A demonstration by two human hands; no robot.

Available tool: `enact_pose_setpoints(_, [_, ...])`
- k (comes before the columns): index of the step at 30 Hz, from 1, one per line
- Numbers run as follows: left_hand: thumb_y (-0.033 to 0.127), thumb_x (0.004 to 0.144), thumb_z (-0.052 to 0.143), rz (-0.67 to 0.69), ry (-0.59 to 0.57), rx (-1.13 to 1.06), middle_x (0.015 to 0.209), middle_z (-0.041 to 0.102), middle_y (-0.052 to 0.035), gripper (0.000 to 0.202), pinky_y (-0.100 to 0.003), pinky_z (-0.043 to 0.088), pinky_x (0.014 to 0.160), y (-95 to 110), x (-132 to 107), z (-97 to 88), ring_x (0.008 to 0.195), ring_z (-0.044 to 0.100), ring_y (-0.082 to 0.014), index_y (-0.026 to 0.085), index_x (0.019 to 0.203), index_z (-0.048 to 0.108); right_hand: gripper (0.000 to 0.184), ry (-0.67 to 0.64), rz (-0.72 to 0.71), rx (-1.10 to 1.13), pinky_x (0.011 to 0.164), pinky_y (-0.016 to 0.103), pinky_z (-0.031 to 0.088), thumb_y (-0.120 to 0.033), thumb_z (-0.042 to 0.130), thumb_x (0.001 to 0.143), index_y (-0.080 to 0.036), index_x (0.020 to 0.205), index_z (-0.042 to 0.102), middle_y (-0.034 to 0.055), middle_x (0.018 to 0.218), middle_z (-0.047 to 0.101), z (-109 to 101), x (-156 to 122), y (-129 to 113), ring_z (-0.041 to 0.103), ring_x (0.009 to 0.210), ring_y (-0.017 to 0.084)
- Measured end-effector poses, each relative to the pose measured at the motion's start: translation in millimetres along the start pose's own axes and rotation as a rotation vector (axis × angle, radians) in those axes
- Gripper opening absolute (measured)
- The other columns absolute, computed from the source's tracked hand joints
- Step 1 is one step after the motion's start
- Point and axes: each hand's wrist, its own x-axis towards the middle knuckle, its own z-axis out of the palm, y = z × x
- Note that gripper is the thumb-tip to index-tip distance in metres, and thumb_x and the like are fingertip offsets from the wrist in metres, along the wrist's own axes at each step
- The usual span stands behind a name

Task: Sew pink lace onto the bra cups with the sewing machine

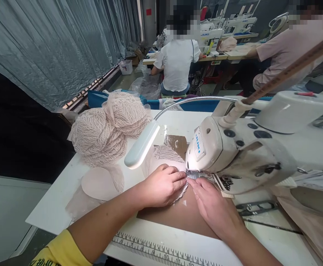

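Note:
Under the needle area of a white sewing machine (207,144) lies a pale pink lace-covered cup piece (168,154), with a scalloped lace edge toward me. My left hand (163,186) rests on top of it, fingers bent together and closed on the fabric beside the presser foot. From the other side, my right hand (213,203) reaches in, its fingertips pressed together at the fabric's edge close to the needle. The needle itself and the exact grip of the right fingertips are hidden.
Stacked lace pieces (97,136) and a smooth pale cup (99,183) lie left on the white table. A lamp (142,144) hangs over the work. Thread snips (257,208) lie right; a printed ruler (161,253) runs along the front. Two people sit at machines beyond.

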Motion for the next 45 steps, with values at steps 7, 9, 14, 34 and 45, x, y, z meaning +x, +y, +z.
enact_pose_setpoints(7, [0.033, 0.096, 0.039, 0.017, 0.007, -0.063, 0.125, 0.058, -0.0102, 0.035, -0.039, 0.037, 0.093, -0.8, -1.8, -0.8, 0.109, 0.049, -0.0243, 0.015, 0.119, 0.057, 0.039, 0.012, 0.019, -0.001, 0.064, 0.028, 0.049, -0.011, 0.041, 0.089, -0.022, 0.115, 0.068, 0.0076, 0.113, 0.069, 0.7, -5.5, 1.6, 0.066, 0.078, 0.018])
enact_pose_setpoints(9, [0.033, 0.096, 0.039, 0.027, 0.006, -0.084, 0.125, 0.059, -0.0101, 0.035, -0.039, 0.037, 0.094, -2.0, -2.5, -2.0, 0.110, 0.050, -0.0241, 0.015, 0.119, 0.058, 0.038, 0.006, 0.017, 0.011, 0.063, 0.029, 0.048, -0.013, 0.041, 0.089, -0.021, 0.116, 0.067, 0.0073, 0.112, 0.069, -0.9, -7.5, 1.4, 0.065, 0.076, 0.018])
enact_pose_setpoints(14, [0.032, 0.096, 0.041, 0.043, 0.008, -0.116, 0.124, 0.061, -0.0104, 0.034, -0.039, 0.037, 0.095, -4.7, -3.2, -4.8, 0.110, 0.050, -0.0236, 0.014, 0.118, 0.059, 0.038, -0.020, -0.077, 0.084, 0.061, 0.027, 0.045, -0.010, 0.040, 0.087, -0.018, 0.114, 0.066, 0.0054, 0.100, 0.070, -8.9, -6.2, -1.6, 0.063, 0.077, 0.017])
enact_pose_setpoints(34, [0.030, 0.093, 0.045, -0.068, 0.017, -0.029, 0.125, 0.059, -0.0078, 0.031, -0.038, 0.040, 0.088, 0.3, 0.2, 1.1, 0.108, 0.050, -0.0238, 0.014, 0.116, 0.058, 0.042, -0.026, 0.021, -0.098, 0.070, 0.034, 0.049, -0.011, 0.043, 0.085, -0.024, 0.117, 0.067, 0.0081, 0.115, 0.068, 2.1, -3.8, -0.3, 0.066, 0.082, 0.022])
enact_pose_setpoints(45, [0.026, 0.096, 0.042, 0.016, 0.093, -0.056, 0.114, 0.066, -0.0074, 0.027, -0.036, 0.041, 0.091, 0.2, -0.7, 2.0, 0.105, 0.054, -0.0207, 0.014, 0.108, 0.063, 0.036, 0.004, 0.013, 0.021, 0.074, 0.034, 0.048, -0.017, 0.042, 0.090, -0.023, 0.117, 0.065, 0.0059, 0.114, 0.068, -4.8, -5.0, -0.8, 0.064, 0.092, 0.023])
